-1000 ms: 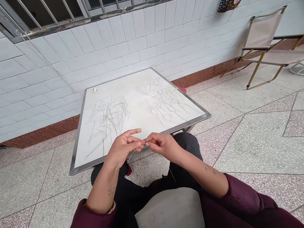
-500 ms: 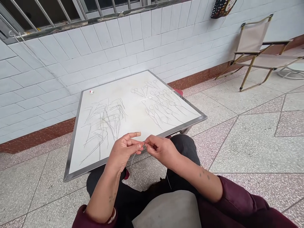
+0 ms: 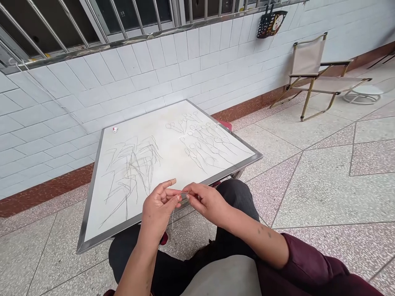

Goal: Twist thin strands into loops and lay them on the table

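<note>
My left hand [image 3: 159,205] pinches a thin wire [image 3: 173,218] between thumb and fingertips, just past the table's near edge. One end of this wire hangs below the hand. My right hand [image 3: 210,203] grips the same wire close beside the left fingertips, thumb and index finger pressed together. The short piece between the hands is too small to make out clearly. On the white table [image 3: 168,164], bent wires [image 3: 132,164] lie in a loose heap at the left. Wires with looped ends [image 3: 210,142] are spread over the right side.
A small white and red object [image 3: 115,129] sits at the table's far left corner. Behind stands a tiled wall [image 3: 138,82] with a barred window. A folding chair [image 3: 308,74], a low round stool [image 3: 364,92] and a hanging basket [image 3: 271,24] are at the right.
The view has tilted up and shifted right. My hands stay together at the wire, and the fingertips have moved slightly apart.
</note>
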The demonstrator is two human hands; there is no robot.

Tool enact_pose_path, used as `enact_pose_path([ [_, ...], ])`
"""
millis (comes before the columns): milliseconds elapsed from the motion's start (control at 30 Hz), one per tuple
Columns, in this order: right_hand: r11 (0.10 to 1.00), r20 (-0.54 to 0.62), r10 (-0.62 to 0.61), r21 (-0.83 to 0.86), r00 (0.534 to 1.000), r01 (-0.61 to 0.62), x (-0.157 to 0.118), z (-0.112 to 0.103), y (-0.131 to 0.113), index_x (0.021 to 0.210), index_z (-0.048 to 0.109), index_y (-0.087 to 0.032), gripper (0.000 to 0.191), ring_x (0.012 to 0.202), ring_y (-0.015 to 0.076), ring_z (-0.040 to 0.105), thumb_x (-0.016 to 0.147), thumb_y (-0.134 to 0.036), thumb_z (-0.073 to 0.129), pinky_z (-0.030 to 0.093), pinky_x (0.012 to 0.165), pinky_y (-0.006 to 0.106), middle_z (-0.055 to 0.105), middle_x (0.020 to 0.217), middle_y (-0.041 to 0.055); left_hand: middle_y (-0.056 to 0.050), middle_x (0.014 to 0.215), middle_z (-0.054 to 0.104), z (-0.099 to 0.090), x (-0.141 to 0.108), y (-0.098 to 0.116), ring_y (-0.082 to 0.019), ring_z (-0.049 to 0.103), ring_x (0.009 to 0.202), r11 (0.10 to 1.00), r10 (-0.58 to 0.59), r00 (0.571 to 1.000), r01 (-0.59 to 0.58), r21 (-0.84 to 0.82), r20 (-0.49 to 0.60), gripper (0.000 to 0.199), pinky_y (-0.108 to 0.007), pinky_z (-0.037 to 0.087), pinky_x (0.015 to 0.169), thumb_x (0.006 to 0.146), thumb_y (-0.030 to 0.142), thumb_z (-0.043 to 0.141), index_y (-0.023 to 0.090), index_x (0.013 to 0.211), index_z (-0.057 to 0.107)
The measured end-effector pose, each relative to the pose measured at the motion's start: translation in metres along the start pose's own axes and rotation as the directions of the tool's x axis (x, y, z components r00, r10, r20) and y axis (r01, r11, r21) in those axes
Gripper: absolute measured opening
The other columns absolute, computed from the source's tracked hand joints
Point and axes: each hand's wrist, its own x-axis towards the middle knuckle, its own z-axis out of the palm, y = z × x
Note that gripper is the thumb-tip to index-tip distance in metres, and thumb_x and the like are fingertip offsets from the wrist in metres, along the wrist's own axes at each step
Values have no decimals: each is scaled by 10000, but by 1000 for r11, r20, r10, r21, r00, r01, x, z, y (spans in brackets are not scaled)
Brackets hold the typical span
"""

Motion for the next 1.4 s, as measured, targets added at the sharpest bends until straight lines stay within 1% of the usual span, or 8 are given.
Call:
enact_pose_path([
  [100, 992, 5, 40, 115, 999, -41, -1, -2, -3, 1013, 613, -207, 129, 669, 133, 559, 928, -165, 524, 398, 609, 228, 646, 748, -7, -42, 862, 754, -1, -3, -2, -161, 677, 729, 1000, 11, 1000, -11, 15, -17, 493, -296, 556, 694, 700, 328, 785, 186, 1154, 657],
  [233, 980, 8, 79, 183, 997, -79, -1, -4, -6, 969, 605, -205, 79, 669, 128, 564, 926, -186, 541, 410, 621, 226, 649, 754, -10, -42, 883, 746, -1, -7, -1, -159, 672, 764, 999, 13, 1000, -12, 47, -13, 452, -287, 553, 704, 740, 310, 755, 192, 1165, 654],
  [500, 983, -28, 44, 180, 999, -38, -3, -4, -8, 934, 610, -204, 67, 668, 127, 565, 926, -193, 545, 417, 627, 230, 644, 743, -12, -54, 879, 747, 2, -12, -1, -183, 667, 787, 998, 34, 999, -32, 50, -39, 464, -280, 537, 642, 736, 384, 760, 200, 1152, 672],
  [800, 994, -63, -6, 111, 998, 13, -7, -3, -10, 920, 649, -210, 94, 727, 149, 608, 937, -204, 556, 457, 675, 257, 675, 784, 12, -38, 838, 738, 3, -17, 0, -188, 670, 817, 1000, 13, 1000, -13, -17, -20, 496, -285, 533, 683, 730, 391, 772, 198, 1172, 653],
  [967, 984, -54, 22, 177, 998, -12, -10, 6, -7, 1010, 642, -224, 108, 742, 150, 646, 904, -240, 645, 482, 677, 252, 712, 823, 10, 5, 747, 692, 4, -16, -5, -148, 640, 722, 996, 44, 993, -52, -75, -105, 462, -257, 522, 661, 721, 356, 783, 187, 1133, 659],
  [1067, 999, -98, -21, 44, 995, 25, -11, 11, -6, 978, 659, -224, 74, 753, 164, 633, 917, -257, 633, 476, 688, 267, 701, 802, 18, 12, 741, 679, 5, -16, -8, -139, 629, 710, 990, 57, 986, -77, -122, -157, 449, -245, 517, 645, 723, 324, 781, 181, 1130, 656],
  [1200, 976, -149, -166, -169, 975, 140, -13, 12, -6, 950, 667, -205, 152, 732, 171, 594, 974, -236, 520, 449, 671, 276, 671, 774, 38, 4, 767, 694, 6, -17, -10, -141, 636, 726, 982, 56, 985, -83, -169, -160, 460, -259, 527, 676, 722, 306, 783, 178, 1143, 647],
  [1400, 929, -162, -252, -318, 954, 192, -14, 14, -7, 946, 653, -204, 195, 700, 170, 545, 998, -228, 467, 427, 636, 275, 632, 721, 30, 11, 775, 711, 6, -18, -12, -136, 630, 715, 988, 36, 984, -61, -139, -176, 542, -268, 533, 709, 687, 326, 815, 197, 1182, 634],
])
